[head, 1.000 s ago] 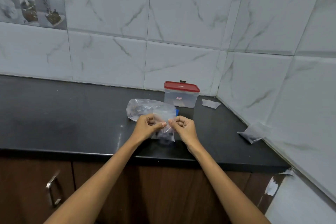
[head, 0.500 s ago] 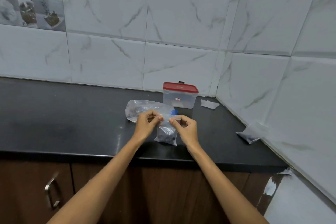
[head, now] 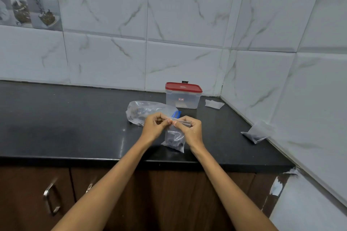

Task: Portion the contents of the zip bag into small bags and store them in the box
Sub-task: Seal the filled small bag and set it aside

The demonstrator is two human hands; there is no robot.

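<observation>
A small clear bag [head: 175, 138] with dark contents at its bottom hangs above the black counter [head: 65, 127]. My left hand [head: 155, 124] and my right hand [head: 191, 130] both pinch its top edge, thumbs nearly touching. Behind my hands lies the large clear zip bag [head: 142, 111] with a blue strip at its mouth and some dark contents inside. A clear box [head: 183, 97] with a red lid, closed, stands behind it near the wall.
A second small bag [head: 256, 133] with dark contents leans against the right wall. A flat empty small bag [head: 214, 103] lies in the corner. Tiled walls bound the counter at the back and right. Brown cabinet doors with metal handles [head: 50, 199] sit below the counter edge.
The small bag has dropped lower and now hangs straighter from its top edge. Both hands stay pinched on that edge, fingers shifted closer together along it.
</observation>
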